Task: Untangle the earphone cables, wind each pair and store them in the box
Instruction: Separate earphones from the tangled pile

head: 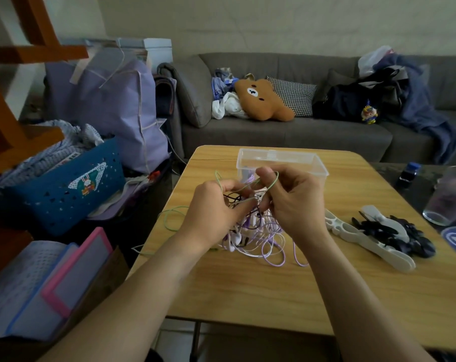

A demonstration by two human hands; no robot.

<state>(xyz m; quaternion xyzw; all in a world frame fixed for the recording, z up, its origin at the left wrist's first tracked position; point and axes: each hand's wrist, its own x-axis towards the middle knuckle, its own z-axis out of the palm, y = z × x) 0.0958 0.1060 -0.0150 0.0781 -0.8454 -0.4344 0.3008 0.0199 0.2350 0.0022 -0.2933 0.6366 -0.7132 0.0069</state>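
Observation:
A tangle of earphone cables (258,236), purple, white, black and green, lies in the middle of the wooden table (247,291). My left hand (211,210) and my right hand (294,202) are raised over it. Both pinch a thin green cable (274,182) that loops between them and trails off the table's left edge. A clear plastic box (318,163) stands just behind my hands, with something purple partly visible inside it.
White and black cable winders (373,239) lie on the table to the right. A glass jar (449,194) and a small dark bottle (408,175) stand on the dark surface further right. A blue basket (65,189) and bags crowd the left; a sofa (274,134) lies behind.

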